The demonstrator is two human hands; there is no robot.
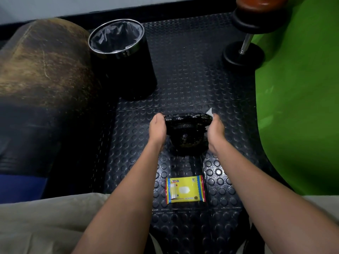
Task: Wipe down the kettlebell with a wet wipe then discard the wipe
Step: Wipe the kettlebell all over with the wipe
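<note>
Forearms: both bare, reaching forward from the bottom edge over pale cloth at the lower left and lower right.
Wipe packet (185,189): yellow with red and blue edges, lying flat on the floor between the forearms, on the near side of the kettlebell and apart from it.
Floor (183,70): dark rubber matting with raised round studs.
Kettlebell (187,136): black, scuffed, standing on the floor in the middle of the view, its handle uppermost and running left to right.
Left hand (157,129): grip clenched around the left end of the kettlebell handle, fingers curled over the far side.
Right hand (215,130): grip closed on the right end of the handle with a wet wipe (209,112) pinned under it; a white corner sticks up past the fingers and another scrap shows below the palm against the bell.
Bin (117,50): black, round, with a shiny metal rim and a grey liner, standing on the floor beyond and left of the kettlebell, well apart from it.
Dumbbell (245,43): black plates on a metal bar, at the upper right by the edge of the green mat (297,88).
Worn brown cushion (42,61): fills the left side, just beside the bin.
</note>
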